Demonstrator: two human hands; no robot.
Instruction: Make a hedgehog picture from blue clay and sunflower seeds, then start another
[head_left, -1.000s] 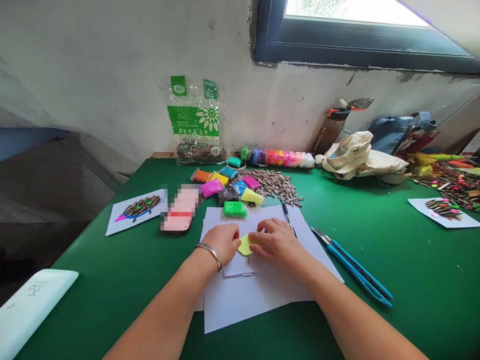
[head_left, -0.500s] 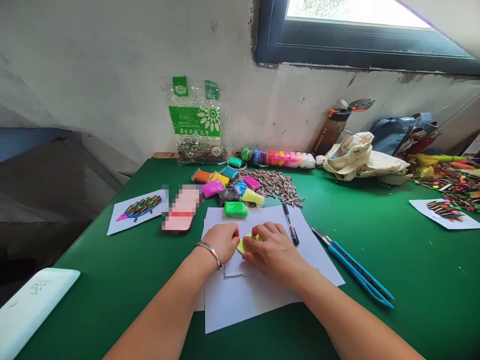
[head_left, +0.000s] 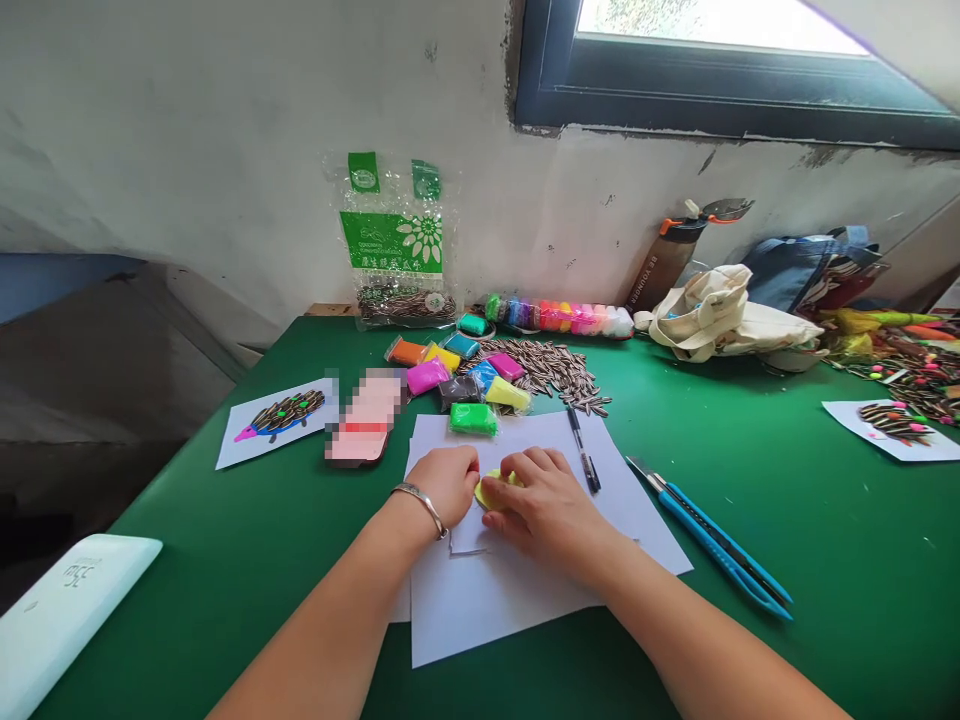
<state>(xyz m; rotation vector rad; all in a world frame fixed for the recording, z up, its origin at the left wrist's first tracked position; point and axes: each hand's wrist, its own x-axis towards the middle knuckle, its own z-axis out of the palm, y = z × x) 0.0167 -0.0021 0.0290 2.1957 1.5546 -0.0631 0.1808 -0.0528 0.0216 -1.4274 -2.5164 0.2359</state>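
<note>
A flattened piece of yellow modelling clay (head_left: 489,490) lies on a small white sheet (head_left: 466,538), over larger white paper (head_left: 480,620). My left hand (head_left: 446,485), with a silver bracelet at the wrist, is closed at the clay's left edge; its fingertips are mostly hidden. From the right, my right hand (head_left: 544,505) bends its fingers over the clay and presses on it, covering much of it. A black pen (head_left: 583,452) rests on the paper to the right. Just beyond the clay sits a green clay packet (head_left: 473,419).
A blue utility knife (head_left: 720,550), blade showing, lies right of the paper. Sunflower seeds (head_left: 559,370) and several coloured clay packets (head_left: 427,376) lie behind. A phone (head_left: 367,420) and a seed hedgehog picture (head_left: 281,418) are at left. A seed bag (head_left: 401,245) leans on the wall.
My right fingers have shifted very slightly on the yellow clay. My left hand stays at its edge. The whole view has drifted a little.
</note>
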